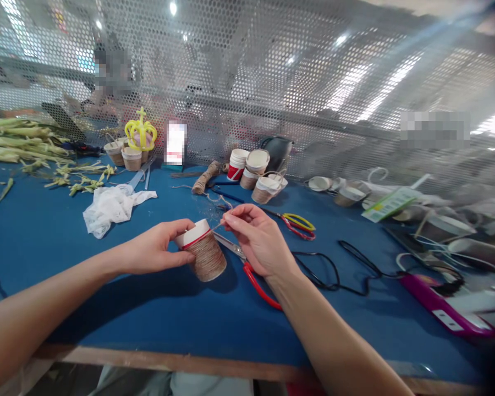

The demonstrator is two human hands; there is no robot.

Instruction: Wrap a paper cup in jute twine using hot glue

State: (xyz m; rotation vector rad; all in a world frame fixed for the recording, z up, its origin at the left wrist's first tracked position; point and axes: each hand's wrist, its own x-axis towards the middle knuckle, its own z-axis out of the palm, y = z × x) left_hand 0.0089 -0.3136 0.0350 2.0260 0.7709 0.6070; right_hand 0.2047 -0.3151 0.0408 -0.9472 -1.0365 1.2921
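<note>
Tilted above the blue tabletop is a paper cup [208, 256], wrapped in brown twine below a white band with a thin red line. My left hand [160, 247] is closed around the cup's white end, thumb on the near side. Just right of the cup, my right hand [253, 234] pinches a strand of twine [218, 225] that runs to the wrapped side. Red-handled scissors [259, 286] lie beneath my right hand, blades toward the cup. Behind the hands lies a twisted hank of twine [206, 177].
Several cups, some twine-wrapped, stand at the back, near a wrapped cup [265, 190]. Yellow-and-red-handled pliers [297, 224], a black cable [319, 269] and a purple power strip [441, 302] lie rightward. Crumpled white cloth [109, 210], corn husks [20, 140] and a yellow crown [141, 133] are leftward. Perforated metal panel [239, 82] stands behind.
</note>
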